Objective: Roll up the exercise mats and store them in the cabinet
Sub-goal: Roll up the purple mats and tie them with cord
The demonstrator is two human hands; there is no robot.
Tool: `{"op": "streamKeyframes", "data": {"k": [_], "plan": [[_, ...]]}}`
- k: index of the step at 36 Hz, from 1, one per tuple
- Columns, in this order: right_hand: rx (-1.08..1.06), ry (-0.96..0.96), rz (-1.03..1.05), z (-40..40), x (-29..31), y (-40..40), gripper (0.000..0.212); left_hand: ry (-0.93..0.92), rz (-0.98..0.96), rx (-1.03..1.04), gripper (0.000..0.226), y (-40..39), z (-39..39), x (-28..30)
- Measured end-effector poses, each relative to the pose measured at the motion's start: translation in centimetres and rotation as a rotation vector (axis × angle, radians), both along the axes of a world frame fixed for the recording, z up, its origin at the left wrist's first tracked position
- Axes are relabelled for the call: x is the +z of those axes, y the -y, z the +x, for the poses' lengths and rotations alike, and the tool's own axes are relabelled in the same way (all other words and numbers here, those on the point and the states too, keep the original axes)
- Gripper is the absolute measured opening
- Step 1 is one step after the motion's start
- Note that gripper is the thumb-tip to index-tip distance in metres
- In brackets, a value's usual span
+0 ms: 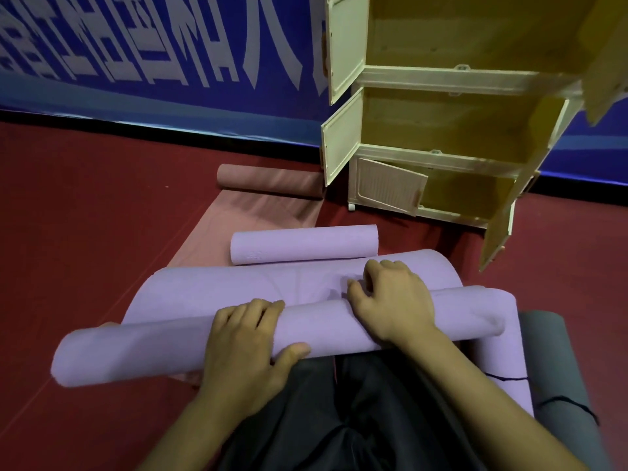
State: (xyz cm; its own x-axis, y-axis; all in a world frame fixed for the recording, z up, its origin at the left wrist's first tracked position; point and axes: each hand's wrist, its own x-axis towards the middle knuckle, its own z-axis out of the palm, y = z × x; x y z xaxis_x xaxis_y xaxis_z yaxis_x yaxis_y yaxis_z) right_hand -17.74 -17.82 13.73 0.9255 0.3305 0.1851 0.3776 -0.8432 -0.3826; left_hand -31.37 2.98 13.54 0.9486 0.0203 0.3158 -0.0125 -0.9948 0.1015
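A dark red floor [85,232] fills the left side, smooth and matte, and meets a blue banner [153,62] with large white characters along the wall. On the floor lies a pink mat [244,215], thin and foam-like, its far end wound into a tube beside the cabinet's foot. Nearer, a purple mat [238,287] of soft, slightly pebbled foam lies across the pink one; its far end forms a neat cylinder, its near end a longer, looser roll [136,351] across the person's lap.

The left hand [248,341] grips this near roll, fingers curled over the top and thumb pressed against the near side. The right hand [390,300] rests on the same roll further right, knuckles bent, fingertips digging into the flat purple sheet just beyond it. Dark, smooth trousers [339,419] show below the wrists.

On the right, a grey mat [557,368] lies rolled beside the person's leg, partly under the purple edge. Above stands a cream plastic cabinet [441,79] with three yellowish compartments stacked, panelled doors swung open, and a small caster at the foot.
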Motion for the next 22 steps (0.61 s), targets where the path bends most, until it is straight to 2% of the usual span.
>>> {"op": "streamKeyframes", "data": {"k": [5,11,13,17,22], "plan": [[0.013,0.013,-0.035,0.9,0.3,-0.3,0.040,-0.061,-0.024,0.031,0.068,0.2,0.3,-0.9],[-0.010,0.157,-0.090,0.4,-0.2,-0.8,0.045,-0.094,0.031,-0.049,0.067,-1.6,1.6,-1.1],[-0.029,0.148,-0.128,0.4,0.1,-0.8,0.048,-0.121,0.036,-0.074,0.069,-2.2,2.4,-0.5],[-0.036,0.078,-0.224,0.1,0.2,-1.1,0.060,-0.356,0.037,-0.043,0.085,-3.1,5.1,1.5],[-0.057,0.210,-0.238,-1.0,-1.3,-1.3,0.056,-0.499,-0.159,0.002,0.075,-4.0,6.7,1.7]]}}
